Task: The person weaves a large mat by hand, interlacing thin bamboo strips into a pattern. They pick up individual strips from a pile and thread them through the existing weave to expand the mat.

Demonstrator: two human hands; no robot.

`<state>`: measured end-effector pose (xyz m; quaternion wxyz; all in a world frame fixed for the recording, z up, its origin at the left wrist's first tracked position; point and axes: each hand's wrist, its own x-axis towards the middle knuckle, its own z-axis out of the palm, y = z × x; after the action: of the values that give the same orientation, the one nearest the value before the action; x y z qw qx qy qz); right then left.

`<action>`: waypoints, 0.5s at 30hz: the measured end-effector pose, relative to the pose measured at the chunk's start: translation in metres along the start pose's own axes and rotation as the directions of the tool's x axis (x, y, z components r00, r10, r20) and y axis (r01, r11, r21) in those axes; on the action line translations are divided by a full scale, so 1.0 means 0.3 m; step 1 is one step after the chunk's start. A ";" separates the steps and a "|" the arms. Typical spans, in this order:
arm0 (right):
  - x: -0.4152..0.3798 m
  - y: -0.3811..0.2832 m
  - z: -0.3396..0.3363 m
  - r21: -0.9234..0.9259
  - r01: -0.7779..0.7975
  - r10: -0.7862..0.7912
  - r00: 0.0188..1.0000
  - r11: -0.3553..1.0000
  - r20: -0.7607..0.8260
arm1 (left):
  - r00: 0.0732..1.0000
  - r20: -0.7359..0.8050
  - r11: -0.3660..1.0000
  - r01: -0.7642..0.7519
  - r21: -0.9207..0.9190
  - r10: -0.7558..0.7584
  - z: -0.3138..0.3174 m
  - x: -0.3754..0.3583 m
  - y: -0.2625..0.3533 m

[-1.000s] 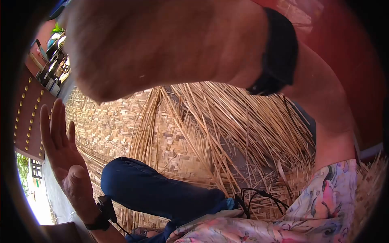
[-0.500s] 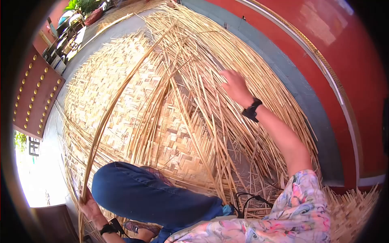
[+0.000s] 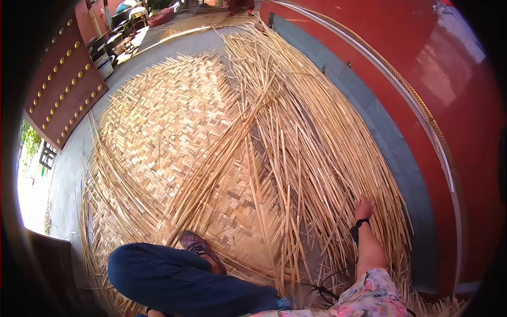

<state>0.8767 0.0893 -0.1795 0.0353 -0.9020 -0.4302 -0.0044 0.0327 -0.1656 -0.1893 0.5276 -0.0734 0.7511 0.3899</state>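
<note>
My right hand is low over the pile of long, pale split reeds on the right. Its fingers bend down at the reeds, and their tips are too small to make out. Only a sliver of my left wrist shows at the bottom edge, below my knee; the left hand itself is out of frame. A woven herringbone mat spreads across the floor ahead. Loose strips lie diagonally over it, and more run along its left side. My shoe rests at the mat's near part.
A red wall with a grey base curves along the right. At the left stands a dark red door with brass studs. Farther back are stacked items and part of a person at the top edge.
My right hand has moved down and right onto the reed pile. My left hand has left the view, and the long strip bundle it held upright no longer shows there. The view has shifted.
</note>
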 end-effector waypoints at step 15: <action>-0.344 -0.467 -1.156 -0.054 0.740 -0.651 0.551 0.670 -0.521 | 0.747 0.372 0.803 -0.595 0.005 0.551 -0.027 0.067 0.511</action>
<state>0.7109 0.0738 0.1708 0.2180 -0.6158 -0.7263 -0.2140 -0.0620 -0.0598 -0.1273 0.5111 0.2648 0.6528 0.4924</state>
